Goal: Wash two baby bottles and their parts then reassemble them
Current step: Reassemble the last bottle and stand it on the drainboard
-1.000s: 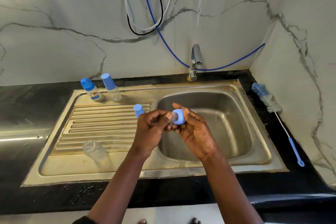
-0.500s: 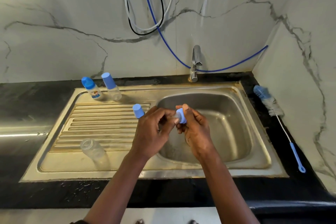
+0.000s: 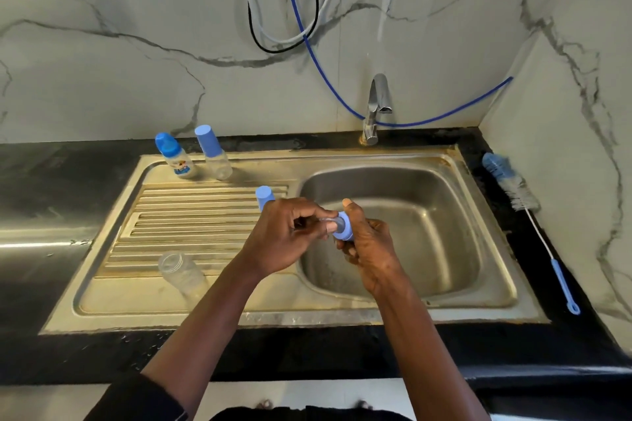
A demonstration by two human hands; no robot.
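Lower left of centre, we see a clear bottle [image 3: 181, 270] lying uncapped on the drainboard [image 3: 191, 215]. At upper left, a printed capped bottle [image 3: 175, 157] and a plain capped bottle [image 3: 214, 155] stand. At centre, over the basin [image 3: 444, 249] edge, the left hand [image 3: 284, 236] pinches a clear teat [image 3: 325, 220] and the right hand [image 3: 367, 246] curls round its blue collar [image 3: 343, 228]. A blue cap [image 3: 264, 196] stands behind the left knuckles. A brush [image 3: 523, 205] lies far right.
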